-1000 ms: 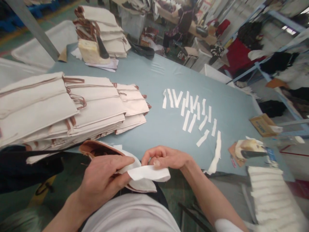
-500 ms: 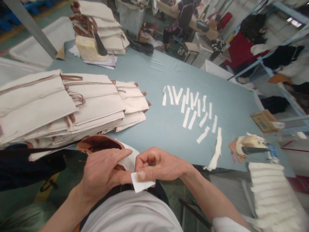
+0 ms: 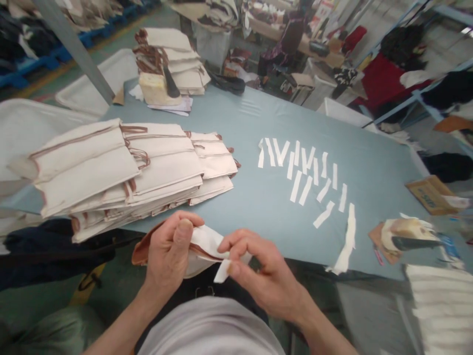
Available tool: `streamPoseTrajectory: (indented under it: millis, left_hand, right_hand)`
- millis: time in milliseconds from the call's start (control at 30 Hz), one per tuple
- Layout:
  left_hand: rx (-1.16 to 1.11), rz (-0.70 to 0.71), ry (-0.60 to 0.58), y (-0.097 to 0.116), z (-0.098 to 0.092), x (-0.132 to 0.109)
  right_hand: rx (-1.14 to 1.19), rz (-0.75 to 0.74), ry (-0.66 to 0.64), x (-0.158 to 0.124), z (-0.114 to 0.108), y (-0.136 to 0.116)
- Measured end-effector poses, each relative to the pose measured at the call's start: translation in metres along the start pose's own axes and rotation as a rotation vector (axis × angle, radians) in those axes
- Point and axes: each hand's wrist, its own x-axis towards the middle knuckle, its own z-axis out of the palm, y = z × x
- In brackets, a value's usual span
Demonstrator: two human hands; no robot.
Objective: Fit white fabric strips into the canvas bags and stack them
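Observation:
Close to my body, my left hand (image 3: pixel 168 251) is wrapped round a white fabric piece with brown trim (image 3: pixel 209 239), which looks like a bag like those stacked on the table. A brown flap of it sticks out left of the hand. My right hand (image 3: pixel 264 271) pinches a small white strip (image 3: pixel 221 272) between thumb and fingers, at the right end of the brown-edged seam. The right fingertips also touch the fabric there. On the table ahead lie several loose white strips (image 3: pixel 295 186), with one longer ragged strip (image 3: pixel 346 241) near the front edge.
Stacks of white bags with brown trim (image 3: pixel 162 153) cover the table's left side. Behind them stand a yellowish block (image 3: pixel 157 88) and another white stack (image 3: pixel 185 59). A cardboard box (image 3: pixel 430 195) and a tape-like holder (image 3: pixel 406 236) sit at right. A person (image 3: pixel 291 37) is at the back.
My left hand has closed round the bag, its index finger no longer stretched out. The white strip in my right hand has come up against the brown-edged seam. The view has shifted left.

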Motion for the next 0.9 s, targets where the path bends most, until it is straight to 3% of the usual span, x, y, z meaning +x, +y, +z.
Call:
streamPoseTrajectory:
  millis: [67, 167, 300, 433, 600, 733, 900]
  left_hand:
    - [-0.142, -0.091, 0.039, 0.001, 0.002, 0.004]
    - [-0.336, -0.266, 0.092, 0.006, 0.007, 0.012]
    - [-0.446, -0.375, 0.000, 0.017, 0.011, 0.015]
    - [-0.463, -0.310, -0.104, 0.019, -0.001, 0.012]
    - [-0.184, -0.139, -0.146, 0.004, -0.031, 0.003]
    - [-0.035, -0.008, -0.084, 0.000, -0.039, -0.006]
    - [0.055, 0.083, -0.349, 0.004, -0.035, -0.006]
  right_hand:
    - [-0.214, -0.191, 0.003, -0.004, 0.017, 0.010]
    - [-0.457, -0.378, 0.113, -0.007, 0.034, 0.020]
    - [-0.533, -0.487, 0.200, -0.008, 0.039, 0.031]
    - [-0.474, -0.482, 0.191, -0.005, 0.031, 0.032]
    - [-0.444, -0.451, 0.155, -0.004, 0.025, 0.031]
    - [-0.434, -0.410, 0.144, -0.004, 0.025, 0.033]
    - [-0.386, -0.415, 0.167, -0.002, 0.026, 0.035]
